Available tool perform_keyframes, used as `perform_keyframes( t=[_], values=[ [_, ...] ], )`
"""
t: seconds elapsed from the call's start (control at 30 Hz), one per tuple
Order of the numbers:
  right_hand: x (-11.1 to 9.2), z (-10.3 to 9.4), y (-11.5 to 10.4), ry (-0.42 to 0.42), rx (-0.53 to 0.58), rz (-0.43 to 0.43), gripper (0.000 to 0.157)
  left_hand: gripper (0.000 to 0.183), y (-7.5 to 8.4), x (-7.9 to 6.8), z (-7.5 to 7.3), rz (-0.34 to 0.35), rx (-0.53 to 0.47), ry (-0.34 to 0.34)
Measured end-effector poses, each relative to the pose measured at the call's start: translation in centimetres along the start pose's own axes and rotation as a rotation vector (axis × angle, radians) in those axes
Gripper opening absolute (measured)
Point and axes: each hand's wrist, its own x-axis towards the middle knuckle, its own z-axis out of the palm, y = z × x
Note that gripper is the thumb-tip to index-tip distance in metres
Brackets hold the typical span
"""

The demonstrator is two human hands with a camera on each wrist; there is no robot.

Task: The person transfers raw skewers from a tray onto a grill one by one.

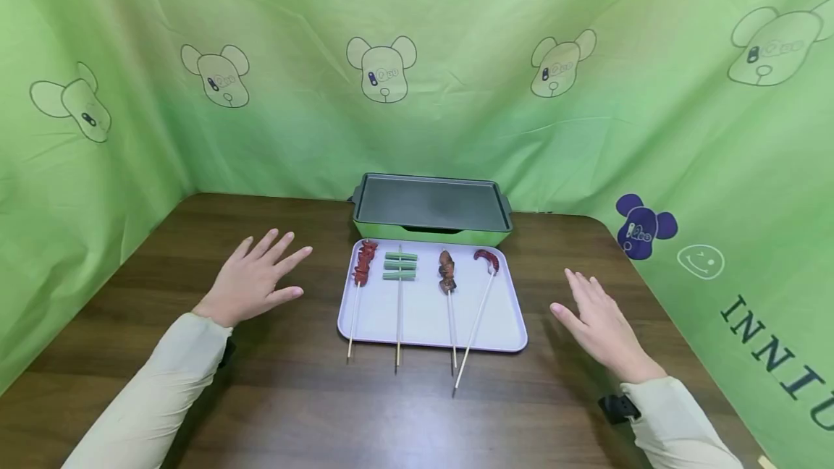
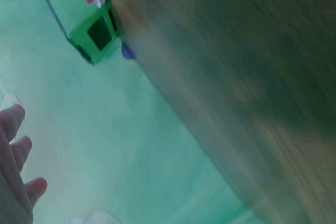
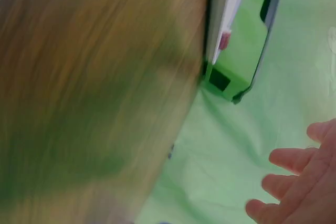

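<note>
My left hand (image 1: 254,281) is held over the table left of a white tray (image 1: 423,320), fingers spread and holding nothing. On the tray's other side my right hand (image 1: 602,324) hovers with straight fingers, also holding nothing. Several skewers lie side by side on the tray, their sticks poking past its near edge. From left to right they carry red meat pieces (image 1: 365,263), green vegetable sticks (image 1: 399,266), brown chunks (image 1: 446,271) and a curled dark red piece (image 1: 487,260). Both wrist views show fingertips apart from everything.
Directly behind the tray stands a green tabletop grill (image 1: 433,203) with a dark flat plate and side handles. The brown wooden table (image 1: 293,411) reaches back to a green printed curtain (image 1: 456,121), which surrounds it at the back and sides.
</note>
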Motion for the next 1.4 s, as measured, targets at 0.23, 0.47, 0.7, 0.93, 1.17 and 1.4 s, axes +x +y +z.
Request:
perform_keyframes(
  t=[0.23, 0.47, 0.7, 0.93, 1.17, 1.4],
  values=[
    [0.3, 0.6, -1.5, 0.017, 0.320, 0.125, 0.063, 0.069, 0.5, 2.0, 1.2, 0.091, -0.041, -0.032],
    [0.8, 1.6, -2.9, 0.049, 0.588, 0.312, 0.042, 0.065, 0.9, 4.0, 2.6, 0.141, -0.105, -0.129],
    [0.9, 2.5, -4.0, -0.089, 0.948, 0.485, 0.006, 0.063, 1.1, 4.8, 3.6, 0.218, -0.050, -0.230],
    [0.7, 3.6, -4.7, -0.313, 1.136, 0.433, 0.011, 0.067, 2.1, 4.9, 3.6, 0.282, 0.022, -0.306],
    [0.2, 4.9, -5.4, -0.488, 1.241, 0.433, 0.013, 0.063, 2.7, 4.9, 3.7, 0.324, 0.012, -0.319],
    [-0.6, 6.2, -6.4, -0.573, 1.238, 0.494, 0.009, 0.064, 3.0, 4.5, 4.3, 0.288, -0.036, -0.357]
  ],
)
